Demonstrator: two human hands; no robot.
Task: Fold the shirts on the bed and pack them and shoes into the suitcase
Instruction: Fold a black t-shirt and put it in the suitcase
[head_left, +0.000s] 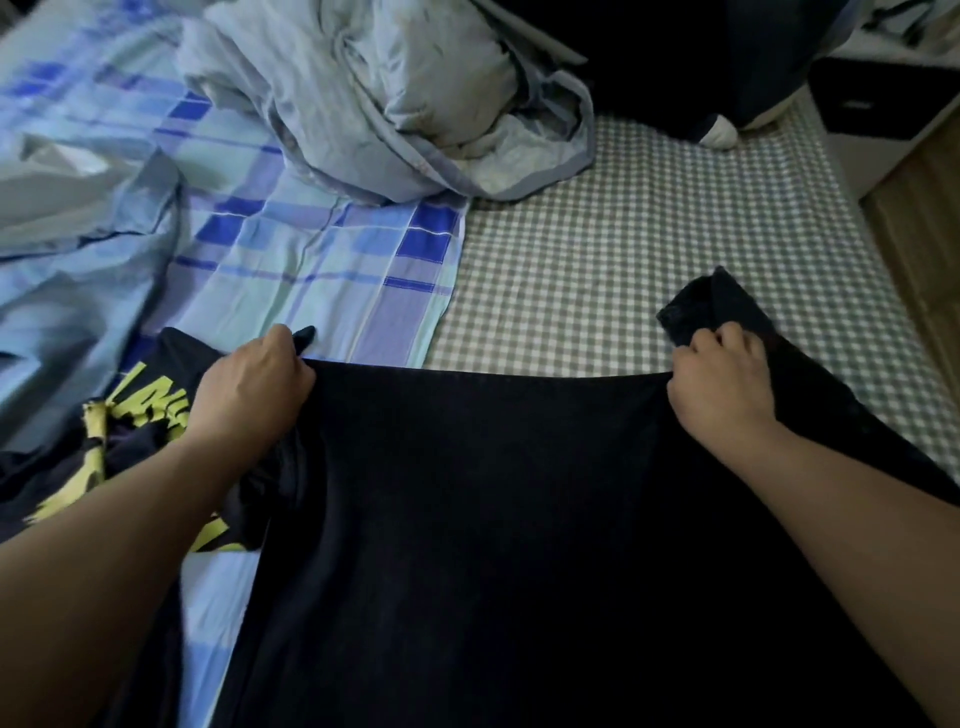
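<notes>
Two hands grip one dark shirt (493, 519), spread at frame centre and bottom over the bed (649, 234): left hand (254, 387) and right hand (719, 379) each clench its top edge. One printed shirt (140, 415) lies lower left; one duvet (384, 88) is bunched at top.

Crumpled pale-blue duvet (395, 98) heaped at top; blue plaid sheet (311, 260) spread left over grey-and-white gingham mattress cover (623, 249); dark box (878, 98) and wooden floor (919, 218) at right.
</notes>
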